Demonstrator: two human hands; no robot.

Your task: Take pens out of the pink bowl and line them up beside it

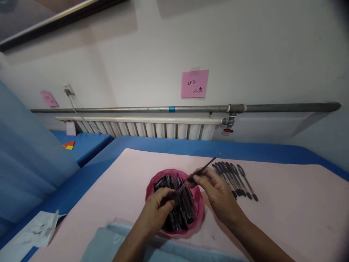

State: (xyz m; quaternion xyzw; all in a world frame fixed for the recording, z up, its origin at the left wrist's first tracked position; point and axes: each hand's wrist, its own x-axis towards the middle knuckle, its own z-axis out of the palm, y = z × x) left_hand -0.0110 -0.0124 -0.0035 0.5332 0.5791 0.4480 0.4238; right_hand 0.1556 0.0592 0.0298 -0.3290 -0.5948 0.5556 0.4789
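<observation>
My left hand (160,207) is closed on a clear pen barrel (182,188), held just above the basket. My right hand (215,191) pinches a thin dark pen refill (207,164), whose pale tip points up and to the right. The barrel's far end meets the fingers of my right hand; whether it touches the refill I cannot tell. Beneath both hands sits a round pink basket (201,207) filled with dark and clear pen parts (188,203). To the right of my right hand, several black-capped pens (241,180) lie side by side in a slanted row.
A pale pink sheet (286,203) covers the blue bed (152,143). Light blue cloth (105,242) lies along the near edge, and a white bag (35,233) is at the left. Behind stand a radiator (160,129) and a pipe with a red valve (228,130).
</observation>
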